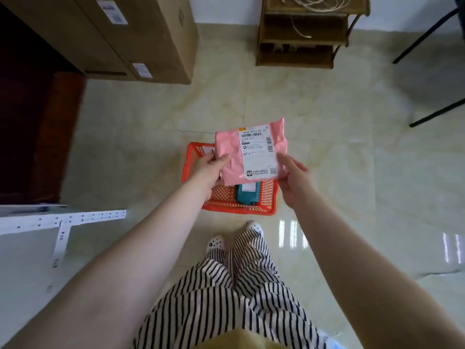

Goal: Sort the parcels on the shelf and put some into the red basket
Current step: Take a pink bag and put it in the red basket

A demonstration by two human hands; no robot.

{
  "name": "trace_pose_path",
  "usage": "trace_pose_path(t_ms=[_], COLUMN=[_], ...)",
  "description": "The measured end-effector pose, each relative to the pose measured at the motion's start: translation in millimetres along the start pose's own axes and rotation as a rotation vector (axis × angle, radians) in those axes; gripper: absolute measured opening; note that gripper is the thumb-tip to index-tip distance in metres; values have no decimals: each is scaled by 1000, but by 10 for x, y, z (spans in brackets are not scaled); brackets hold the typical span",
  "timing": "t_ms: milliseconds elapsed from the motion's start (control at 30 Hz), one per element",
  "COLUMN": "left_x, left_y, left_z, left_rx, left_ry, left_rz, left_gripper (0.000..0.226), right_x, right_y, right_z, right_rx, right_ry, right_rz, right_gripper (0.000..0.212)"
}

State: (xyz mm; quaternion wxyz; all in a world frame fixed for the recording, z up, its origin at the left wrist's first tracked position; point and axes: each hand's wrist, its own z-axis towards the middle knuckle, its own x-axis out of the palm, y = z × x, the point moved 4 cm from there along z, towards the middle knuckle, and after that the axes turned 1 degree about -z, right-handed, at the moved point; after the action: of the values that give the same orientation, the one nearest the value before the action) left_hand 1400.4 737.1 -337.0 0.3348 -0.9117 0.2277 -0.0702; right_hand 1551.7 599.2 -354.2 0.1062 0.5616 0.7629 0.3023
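Note:
A pink parcel (230,149) with a white shipping label is held flat in the air above the red basket (239,210), which stands on the floor in front of my feet. My left hand (210,170) grips the parcel's left edge, thumb on top. On the parcel's right lower edge my right hand (294,180) holds on. Inside the basket lies a teal parcel (247,195), and a white label shows at the basket's far left corner. The parcel hides most of the basket's middle.
A white metal shelf frame (60,220) juts in at the left. Large cardboard boxes (141,34) stand at the back left, a wooden rack (302,34) with cords at the back middle, black chair legs (437,112) at the right. Glossy tiled floor surrounds the basket.

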Motion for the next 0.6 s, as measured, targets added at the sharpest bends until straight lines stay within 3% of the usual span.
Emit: trace_pose_path(t_ms=[133,267,367,467,600], left_x=[241,461,462,357,391], left_y=[297,881,1380,1826,2338], left_z=[482,978,1459,2110,2782], left_rx=[-102,-288,-435,-425,-413], left_ry=[-27,9,-52,-165,-95], left_rz=[-71,-103,-137,-122,-37], left_gripper=[20,16,17,26,13], right_x=[-31,-88,-225,-363,-483], right_y=[-220,-605,-910,-1272,-1766], right_z=[610,1273,1884,2585,3268], right_rx=[140,221,211,183,183], right_ry=[29,-15,-57,-67,-60], right_rz=[38,-15,-159,-331,-460], right_gripper=[26,30,32,22,6])
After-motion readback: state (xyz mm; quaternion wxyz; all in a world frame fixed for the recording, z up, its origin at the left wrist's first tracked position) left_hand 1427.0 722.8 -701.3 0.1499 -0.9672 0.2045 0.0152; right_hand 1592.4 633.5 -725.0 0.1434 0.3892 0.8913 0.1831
